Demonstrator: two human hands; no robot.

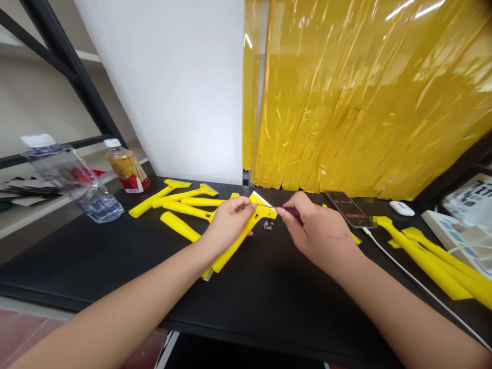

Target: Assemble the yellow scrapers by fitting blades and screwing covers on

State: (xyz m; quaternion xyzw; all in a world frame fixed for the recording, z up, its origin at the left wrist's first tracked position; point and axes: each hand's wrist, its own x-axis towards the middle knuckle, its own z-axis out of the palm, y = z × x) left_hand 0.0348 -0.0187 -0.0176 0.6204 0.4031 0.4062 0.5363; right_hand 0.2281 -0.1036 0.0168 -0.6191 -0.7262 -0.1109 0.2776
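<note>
We judge work on the yellow scraper (240, 242) to be partway: loose screws (268, 225) lie on the worktop (115, 261), and a slim dark screwdriver (292, 211) is at its head. Whether the scrapers (154, 202) left of the screws are finished, we cannot tell. Ours is just beside the screws, head beyond them, smooth handle slanting toward us on their left, pale blade edge showing. Our left hand's (230, 220) grip pinches it near the head; our right hand's (319, 228) clasps the screwdriver.
</note>
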